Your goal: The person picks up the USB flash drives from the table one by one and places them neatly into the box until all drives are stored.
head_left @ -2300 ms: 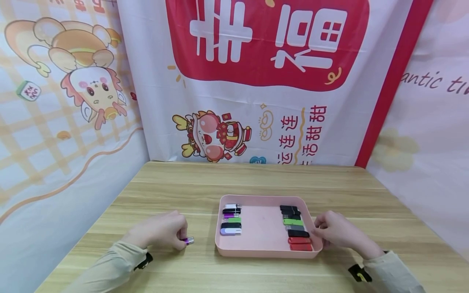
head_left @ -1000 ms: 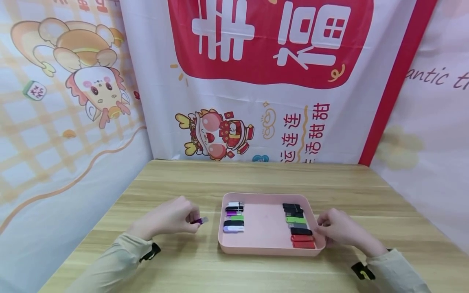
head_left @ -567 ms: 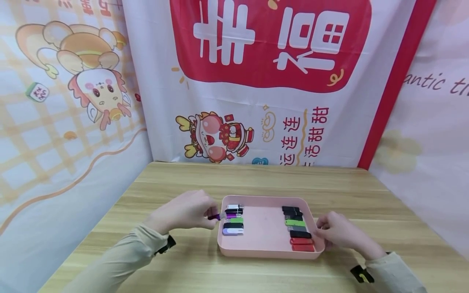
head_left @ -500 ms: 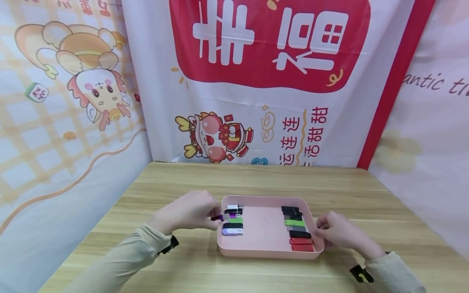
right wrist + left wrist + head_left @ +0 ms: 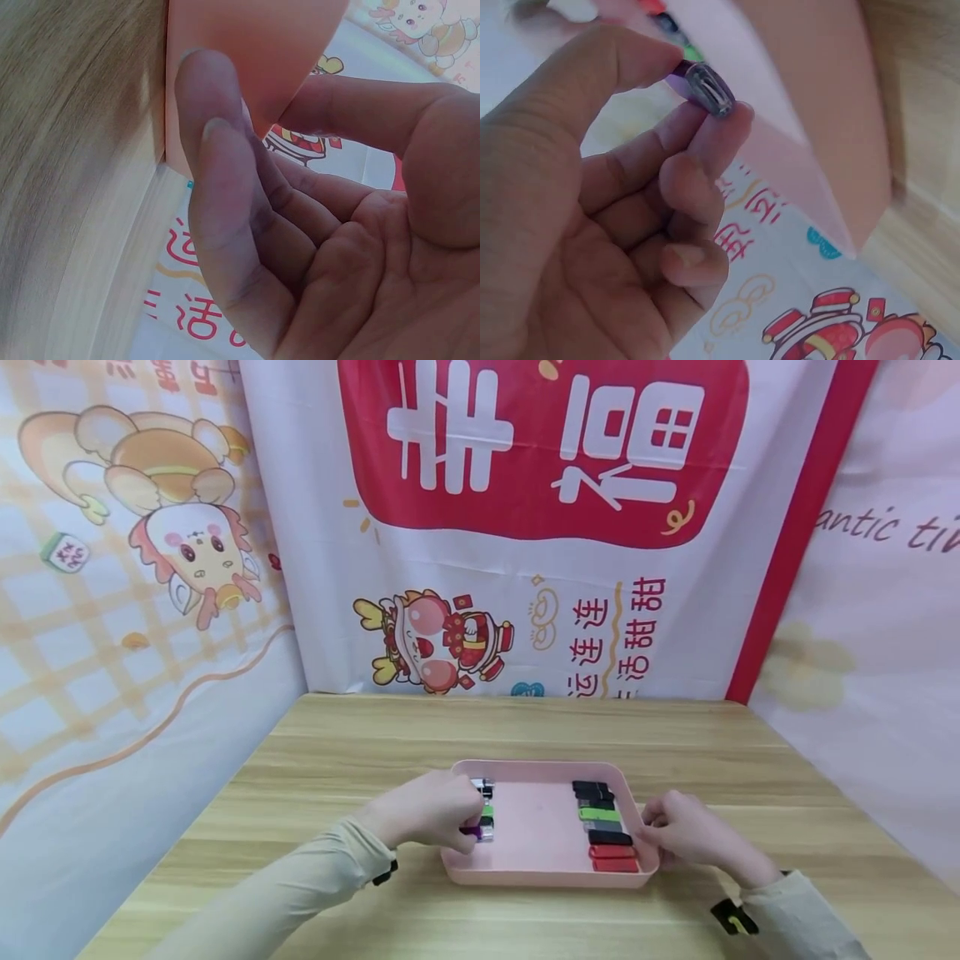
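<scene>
My left hand [image 5: 433, 808] pinches a purple USB flash drive [image 5: 471, 832] between thumb and fingers, over the left end of the pink tray [image 5: 547, 878]. In the left wrist view the clear-capped end of the flash drive [image 5: 711, 90] points away from the thumb. The hand hides most of the left column of flash drives; a green flash drive [image 5: 488, 811] partly shows beside it. At the tray's right side, my right hand [image 5: 686, 831] grips the wall, thumb inside and fingers outside, as the right wrist view of the tray wall [image 5: 255, 52] shows.
Along the tray's right side lies a column of several flash drives: black, green [image 5: 599, 815], grey and red [image 5: 615, 865]. The tray stands on a wooden table [image 5: 360, 743]. Printed cloths [image 5: 547, 610] hang behind and at both sides.
My left hand has carried the purple flash drive rightward from the bare table, over the tray's left wall and then nearer along the left column. The right hand stays on the tray.
</scene>
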A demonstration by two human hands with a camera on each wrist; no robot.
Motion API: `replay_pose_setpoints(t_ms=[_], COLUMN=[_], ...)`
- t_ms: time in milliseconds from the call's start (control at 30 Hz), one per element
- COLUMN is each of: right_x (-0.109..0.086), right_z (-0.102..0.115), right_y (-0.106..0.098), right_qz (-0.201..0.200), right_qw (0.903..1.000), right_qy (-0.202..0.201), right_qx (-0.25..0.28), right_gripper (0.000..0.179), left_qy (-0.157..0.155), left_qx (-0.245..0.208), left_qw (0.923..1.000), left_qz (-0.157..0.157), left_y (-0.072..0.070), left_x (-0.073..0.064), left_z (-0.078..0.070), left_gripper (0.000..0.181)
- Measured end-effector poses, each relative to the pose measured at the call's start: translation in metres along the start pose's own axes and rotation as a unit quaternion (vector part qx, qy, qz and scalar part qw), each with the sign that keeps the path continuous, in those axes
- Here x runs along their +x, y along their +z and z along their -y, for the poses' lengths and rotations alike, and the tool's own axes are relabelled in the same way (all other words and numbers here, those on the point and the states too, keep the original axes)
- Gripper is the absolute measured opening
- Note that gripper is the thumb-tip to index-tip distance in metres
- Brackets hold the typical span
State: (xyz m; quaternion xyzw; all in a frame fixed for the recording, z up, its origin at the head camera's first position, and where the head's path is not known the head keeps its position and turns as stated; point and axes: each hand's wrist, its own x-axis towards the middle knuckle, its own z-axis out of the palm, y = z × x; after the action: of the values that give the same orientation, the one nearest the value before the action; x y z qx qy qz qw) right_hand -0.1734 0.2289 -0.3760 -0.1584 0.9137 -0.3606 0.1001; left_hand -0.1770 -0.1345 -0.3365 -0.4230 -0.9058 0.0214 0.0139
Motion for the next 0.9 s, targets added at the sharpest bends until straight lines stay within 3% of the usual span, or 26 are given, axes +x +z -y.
replay_pose_setpoints(t_ms=[167, 467, 667, 900], right_x=[0.002, 0.002, 0.002, 0.001], right_z=[0.000, -0.001, -0.001, 0.000], right_y=[0.001, 0.002, 0.002, 0.000], right_qz=[-0.001, -0.002, 0.000, 0.002], right_qw=[1.0000, 1.0000, 0.9999, 0.9999], right_qy=[0.005, 0.002, 0.009, -0.006], right_qx=[-0.002, -0.009, -0.008, -0.010], right_gripper=[0.007, 0.007, 0.007, 0.008], left_qy=[-0.008, -0.021, -0.001, 0.012], left_qx=[0.040, 0.058, 0.083, 0.121], left_qw=[0.9991, 0.9964, 0.9960, 0.9926], left_qz=[0.013, 0.058, 0.033, 0.007], left_y=[0.012, 0.027, 0.033, 0.030], left_x=[0.004, 0.009, 0.011, 0.012], left_z=[0.000, -0.001, 0.000, -0.003], left_gripper=[0.042, 0.036, 0.038, 0.033])
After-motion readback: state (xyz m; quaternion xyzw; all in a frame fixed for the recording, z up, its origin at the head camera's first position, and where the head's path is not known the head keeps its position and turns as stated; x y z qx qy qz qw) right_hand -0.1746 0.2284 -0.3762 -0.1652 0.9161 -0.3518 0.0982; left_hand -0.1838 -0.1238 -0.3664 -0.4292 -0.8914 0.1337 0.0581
